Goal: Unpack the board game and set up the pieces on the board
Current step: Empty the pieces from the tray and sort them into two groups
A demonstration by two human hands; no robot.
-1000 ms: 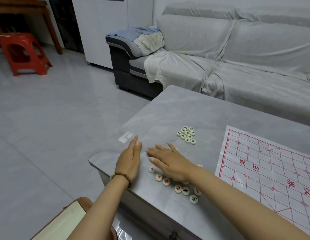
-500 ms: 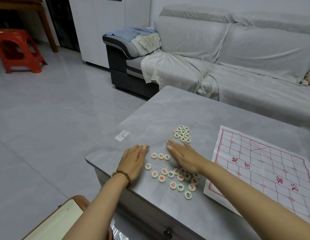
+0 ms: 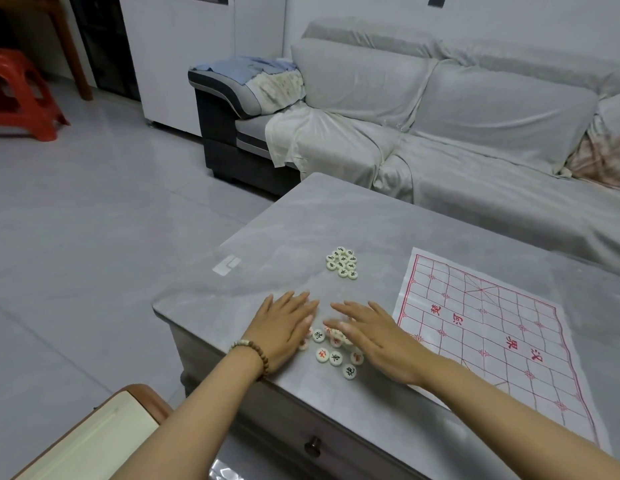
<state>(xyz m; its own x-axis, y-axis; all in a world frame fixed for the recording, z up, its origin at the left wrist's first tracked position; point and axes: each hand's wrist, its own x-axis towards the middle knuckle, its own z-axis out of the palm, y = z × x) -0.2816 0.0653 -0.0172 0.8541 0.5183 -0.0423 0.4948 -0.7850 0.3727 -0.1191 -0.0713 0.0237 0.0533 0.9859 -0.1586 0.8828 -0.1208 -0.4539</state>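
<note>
A white sheet board [image 3: 492, 327] with a red grid lies flat on the right of the grey table [image 3: 301, 223]. Several round cream pieces [image 3: 334, 356] with red and black characters lie near the table's front edge, between my hands. My left hand [image 3: 284, 327], with a bead bracelet on the wrist, lies flat with straight fingers at their left. My right hand [image 3: 367, 334] lies flat over their right side and hides some of them. A second tight cluster of black-marked pieces [image 3: 343, 263] sits farther back, clear of both hands.
A small white tag [image 3: 227, 265] lies on the table's left part. A covered grey sofa [image 3: 440, 116] stands behind the table. A red stool [image 3: 21, 95] is far left on the tiled floor. A drawer knob [image 3: 312, 446] shows on the table's front.
Both hands have closed in toward each other, sweeping the spread-out near pieces into a tighter bunch. The far cluster has not moved.
</note>
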